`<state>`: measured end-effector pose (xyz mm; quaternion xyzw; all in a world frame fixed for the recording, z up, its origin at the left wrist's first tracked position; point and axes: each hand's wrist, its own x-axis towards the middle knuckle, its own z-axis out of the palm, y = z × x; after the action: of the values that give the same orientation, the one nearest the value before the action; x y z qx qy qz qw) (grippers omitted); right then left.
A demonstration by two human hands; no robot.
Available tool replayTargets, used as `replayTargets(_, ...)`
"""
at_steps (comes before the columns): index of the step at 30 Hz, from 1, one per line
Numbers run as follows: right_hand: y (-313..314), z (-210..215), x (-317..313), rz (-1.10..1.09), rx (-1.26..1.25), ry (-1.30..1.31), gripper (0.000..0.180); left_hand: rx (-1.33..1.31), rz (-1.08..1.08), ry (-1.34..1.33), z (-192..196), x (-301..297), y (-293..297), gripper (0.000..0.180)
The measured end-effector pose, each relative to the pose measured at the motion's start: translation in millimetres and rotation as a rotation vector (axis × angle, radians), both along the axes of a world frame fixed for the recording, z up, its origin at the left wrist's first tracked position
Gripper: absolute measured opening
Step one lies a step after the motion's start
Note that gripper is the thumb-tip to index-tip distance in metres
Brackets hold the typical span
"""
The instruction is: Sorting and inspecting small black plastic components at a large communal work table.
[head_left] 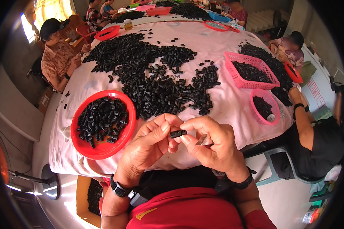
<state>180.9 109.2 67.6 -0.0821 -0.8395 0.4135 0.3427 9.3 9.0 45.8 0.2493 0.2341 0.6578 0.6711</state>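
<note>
Pale pink cloth (225, 110), creased and softly wrinkled, is draped over a broad bench (59, 145), which is set on a light floor (279, 202) beside grey walls (17, 72). Below its near left edge, one yellow box (81, 200) is filled with small black pieces. Just at the near edge, one short black cylinder (177, 134), glossy and notched, is held nearly level. Its right end is pinched between the thumb and forefinger of the right grip (216, 143), in which one flat, shiny piece (205, 140) is also tucked. The left grip (151, 143) is curled narrowly about the other end; whether it is pressed against the cylinder cannot be told.

To the left, one round red bowl (131, 110), smooth and shallow, is loaded with similar pieces. Beyond the hands, one wide, loose pile (153, 91) of them is spread, too many to be counted. On the right are placed one round pink tub (265, 121) and, behind it, one rectangular pink basket (252, 84) with perforated walls. Farther off, at least six people (57, 57) are seated around, and one jar (128, 25) is stood beside one red dish (111, 35). One yellow curtain (51, 11) is lit from behind.
</note>
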Motion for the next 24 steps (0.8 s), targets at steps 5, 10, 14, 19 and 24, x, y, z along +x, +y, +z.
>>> replayTargets(5,-6.7,-3.7,-4.2,-0.020,-0.090,0.084,0.028,0.148,0.045,0.106,-7.4,-4.0,-2.7,0.031)
replayTargets(10,-10.0,-4.2,-10.3,-0.103,0.083,0.125,0.016,0.143,0.160,0.198,-5.2,1.9,1.3,0.025)
replayTargets(14,-6.7,-7.0,-8.4,-0.140,0.136,0.099,0.024,0.148,0.120,0.201,-7.5,-3.5,1.2,0.024)
replayTargets(19,-7.0,-1.4,-7.0,-0.214,0.237,0.001,0.039,0.211,0.085,0.270,-7.6,-3.1,2.0,0.024)
replayTargets(24,-2.0,-7.5,-7.6,-0.244,0.285,-0.026,0.046,0.192,0.059,0.304,-6.5,-2.6,0.3,0.026)
